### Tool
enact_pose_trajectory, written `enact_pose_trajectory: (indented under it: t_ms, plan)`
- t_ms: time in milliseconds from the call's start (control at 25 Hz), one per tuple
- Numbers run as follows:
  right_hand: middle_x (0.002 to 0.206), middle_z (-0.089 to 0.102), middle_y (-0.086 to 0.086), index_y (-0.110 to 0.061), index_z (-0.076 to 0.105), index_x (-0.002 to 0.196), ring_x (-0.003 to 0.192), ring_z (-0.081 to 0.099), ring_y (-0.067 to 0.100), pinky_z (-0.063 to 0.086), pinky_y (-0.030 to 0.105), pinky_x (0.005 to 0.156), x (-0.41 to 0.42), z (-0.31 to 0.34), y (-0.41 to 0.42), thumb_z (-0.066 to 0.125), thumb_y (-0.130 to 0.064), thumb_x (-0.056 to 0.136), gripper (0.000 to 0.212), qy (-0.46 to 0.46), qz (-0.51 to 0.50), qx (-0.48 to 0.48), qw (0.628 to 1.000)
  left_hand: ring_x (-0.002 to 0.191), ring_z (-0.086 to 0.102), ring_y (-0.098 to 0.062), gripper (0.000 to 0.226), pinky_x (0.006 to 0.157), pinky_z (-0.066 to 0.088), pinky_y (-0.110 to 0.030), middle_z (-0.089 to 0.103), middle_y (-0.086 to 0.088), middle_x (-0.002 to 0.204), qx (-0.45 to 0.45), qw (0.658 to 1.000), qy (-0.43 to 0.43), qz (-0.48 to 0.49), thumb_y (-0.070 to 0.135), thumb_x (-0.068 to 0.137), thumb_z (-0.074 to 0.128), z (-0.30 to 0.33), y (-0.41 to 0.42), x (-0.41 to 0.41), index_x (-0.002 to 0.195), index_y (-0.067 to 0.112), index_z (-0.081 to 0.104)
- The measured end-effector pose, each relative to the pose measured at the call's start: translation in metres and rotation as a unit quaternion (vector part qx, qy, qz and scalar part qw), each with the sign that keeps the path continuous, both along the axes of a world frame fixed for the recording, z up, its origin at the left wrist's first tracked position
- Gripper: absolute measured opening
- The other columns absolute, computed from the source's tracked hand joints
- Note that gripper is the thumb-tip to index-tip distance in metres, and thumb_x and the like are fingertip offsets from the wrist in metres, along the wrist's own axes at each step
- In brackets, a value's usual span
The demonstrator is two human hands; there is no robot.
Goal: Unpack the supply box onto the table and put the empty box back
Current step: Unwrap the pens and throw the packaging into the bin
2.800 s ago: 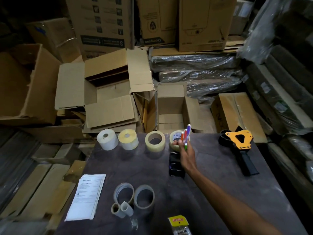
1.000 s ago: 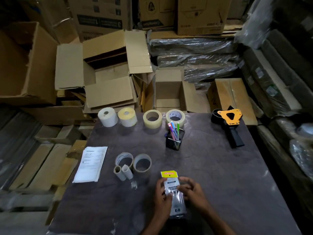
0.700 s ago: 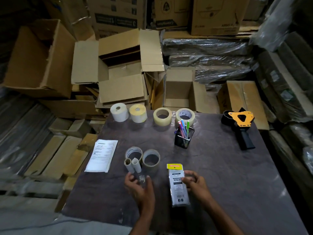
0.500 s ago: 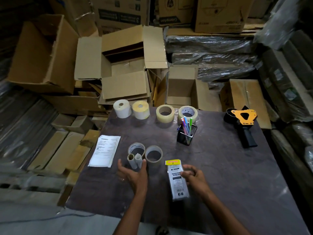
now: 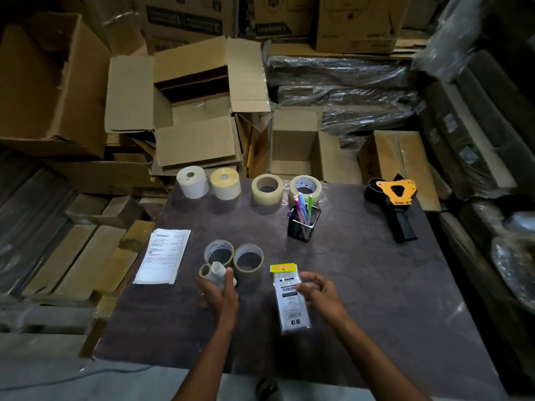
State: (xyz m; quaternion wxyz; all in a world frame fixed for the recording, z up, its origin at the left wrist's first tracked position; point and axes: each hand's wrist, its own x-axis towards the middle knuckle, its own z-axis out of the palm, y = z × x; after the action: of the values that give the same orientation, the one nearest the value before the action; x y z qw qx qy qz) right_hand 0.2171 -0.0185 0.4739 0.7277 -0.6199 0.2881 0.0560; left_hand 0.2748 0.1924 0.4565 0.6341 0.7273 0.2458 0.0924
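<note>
Here, at a dark table (image 5: 376,285) in a storeroom of cardboard, my left hand (image 5: 217,290) closes its grip around two small cardboard tubes (image 5: 215,274), the thumb curled over the white one, at about 8 o'clock from the table's centre. My right hand (image 5: 317,290) rests beside it at 6 o'clock, fingers curled loosely, fingertips touching the right edge of a clear packet (image 5: 290,299) with a yellow header that lies flat on the table; whether those fingers pinch it I cannot tell.

Just beyond the tubes, two nearly spent tape rings (image 5: 234,256) stand side by side, touching. At 9 o'clock a stack of printed sheets (image 5: 163,256) hangs partly over the table's left edge. Near the centre a black mesh cup (image 5: 304,224) holds coloured pens (image 5: 302,204).

Along the far edge, from 11 to 12 o'clock, stand four rolls in a row: a white label roll (image 5: 192,182), a yellowish label roll (image 5: 225,183), a clear tape roll (image 5: 267,189) and a printed tape roll (image 5: 305,186), the last just behind the pens. At 2 o'clock lies a tape dispenser (image 5: 398,204) with an orange plate and a black handle.

Beyond the table at 12 o'clock, the small supply box (image 5: 295,146) sits open among the stacked cartons (image 5: 185,105), flaps spread, nothing visible inside it.
</note>
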Motion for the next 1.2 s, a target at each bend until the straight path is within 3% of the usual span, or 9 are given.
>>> enact_pose_trajectory:
  t_ms: [160, 320, 400, 480, 560, 760, 920, 1080, 1200]
  plan:
    - [0.089, 0.075, 0.016, -0.006, 0.062, 0.111, 0.071, 0.072, 0.021, 0.055, 0.028, 0.058, -0.009, 0.01, -0.016, 0.066, 0.003, 0.087, 0.026, -0.004, -0.008, 0.007, 1.0, 0.105, 0.058, -0.021, 0.058, 0.096, 0.046, -0.038, 0.059, -0.004, 0.117, -0.075, 0.995, -0.021, -0.059, 0.042, 0.071, 0.068, 0.026, -0.033, -0.03, 0.12, 0.02, 0.046]
    - [0.086, 0.075, 0.014, -0.009, 0.062, 0.111, 0.07, 0.071, 0.023, 0.057, 0.03, 0.059, -0.034, 0.015, -0.046, 0.066, 0.005, 0.086, 0.029, -0.013, -0.059, 0.015, 0.998, 0.104, 0.06, -0.026, 0.063, 0.096, 0.049, -0.045, 0.059, -0.009, 0.122, -0.139, 0.975, 0.088, -0.15, 0.037, 0.075, 0.068, 0.034, -0.087, -0.051, 0.13, 0.018, 0.046]
    - [0.085, 0.07, 0.019, -0.009, 0.059, 0.113, 0.069, 0.068, 0.025, 0.057, 0.031, 0.058, -0.05, 0.016, -0.067, 0.067, 0.007, 0.084, 0.034, -0.02, -0.117, 0.017, 0.993, 0.075, 0.063, -0.026, 0.038, 0.068, 0.055, -0.038, 0.062, -0.015, 0.099, -0.208, 0.949, 0.149, -0.185, 0.032, 0.083, 0.066, 0.038, -0.117, -0.058, 0.113, 0.012, 0.053]
    - [0.08, 0.068, 0.018, -0.008, 0.057, 0.112, 0.063, 0.067, 0.02, 0.056, 0.029, 0.054, -0.069, 0.019, -0.091, 0.067, 0.008, 0.084, 0.033, -0.019, -0.167, 0.001, 0.986, 0.059, 0.061, -0.025, 0.04, 0.051, 0.053, -0.032, 0.062, -0.019, 0.085, -0.24, 0.918, 0.215, -0.231, 0.038, 0.083, 0.062, 0.041, -0.146, -0.065, 0.105, 0.004, 0.058]
    - [0.078, 0.07, 0.016, -0.004, 0.061, 0.105, 0.061, 0.067, 0.017, 0.055, 0.027, 0.052, -0.091, 0.023, -0.124, 0.066, 0.009, 0.084, 0.026, -0.023, -0.194, -0.037, 0.98, 0.058, 0.063, -0.024, 0.056, 0.052, 0.053, -0.031, 0.066, -0.02, 0.082, -0.23, 0.89, 0.27, -0.285, 0.05, 0.077, 0.058, 0.044, -0.178, -0.075, 0.101, -0.001, 0.065]
    - [0.091, 0.075, 0.018, 0.004, 0.072, 0.099, 0.076, 0.068, 0.019, 0.057, 0.03, 0.07, -0.153, 0.025, -0.22, 0.064, 0.005, 0.087, 0.014, -0.025, -0.222, -0.075, 0.972, 0.058, 0.062, -0.02, 0.058, 0.058, 0.051, -0.031, 0.069, -0.012, 0.073, -0.242, 0.845, 0.296, -0.374, 0.049, 0.092, 0.04, 0.043, -0.274, -0.118, 0.094, 0.0, 0.071]
    - [0.083, 0.075, 0.01, -0.002, 0.072, 0.098, 0.066, 0.071, 0.012, 0.056, 0.02, 0.058, -0.2, 0.031, -0.314, 0.068, 0.009, 0.083, 0.019, -0.026, -0.261, -0.034, 0.964, 0.058, 0.061, -0.021, 0.061, 0.057, 0.049, -0.03, 0.068, -0.012, 0.073, -0.234, 0.823, 0.293, -0.427, 0.057, 0.085, 0.045, 0.044, -0.379, -0.156, 0.089, 0.003, 0.073]
    - [0.088, 0.075, 0.009, -0.007, 0.072, 0.1, 0.071, 0.071, 0.01, 0.056, 0.02, 0.063, -0.24, 0.019, -0.424, 0.069, 0.008, 0.082, 0.024, -0.023, -0.258, -0.075, 0.963, 0.047, 0.059, -0.018, 0.051, 0.048, 0.049, -0.027, 0.067, -0.008, 0.063, -0.205, 0.833, 0.301, -0.418, 0.048, 0.095, 0.046, 0.04, -0.489, -0.191, 0.09, 0.001, 0.066]
    - [0.097, 0.076, 0.008, -0.016, 0.074, 0.099, 0.085, 0.073, 0.019, 0.057, 0.032, 0.076, -0.266, -0.012, -0.498, 0.072, 0.001, 0.081, 0.025, 0.008, -0.248, -0.111, 0.962, 0.047, 0.061, -0.018, 0.045, 0.043, 0.051, -0.026, 0.067, -0.016, 0.077, -0.168, 0.851, 0.287, -0.406, 0.043, 0.096, 0.05, 0.022, -0.562, -0.218, 0.109, 0.001, 0.06]
